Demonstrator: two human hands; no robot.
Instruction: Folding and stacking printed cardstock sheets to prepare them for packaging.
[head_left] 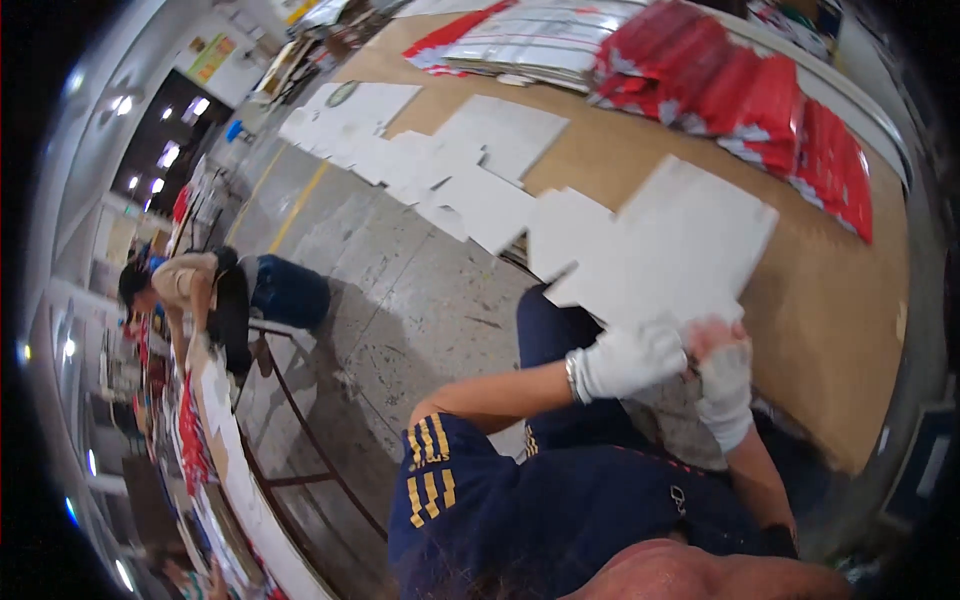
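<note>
My left hand (640,358), in a whitish glove, is closed and slightly blurred near the table's near edge. Right beside it is my right hand (718,360), whose glove leaves the fingertips bare; its fingers are curled. The two hands almost meet, and whatever may be between them is hidden or too small to name. Just beyond them lies a large white cardboard piece (670,245), flat on the brown-topped table (820,340). More white cut cardboard pieces (490,205) overlap in a row along the table's left edge.
Red plastic-wrapped packs (740,95) lie in stacks along the table's far side, by a pile of silvery-white flat packs (540,40). On the left, a person (190,285) bends over another table (225,420) beside a dark blue drum (290,292). Grey floor (390,260) separates the tables.
</note>
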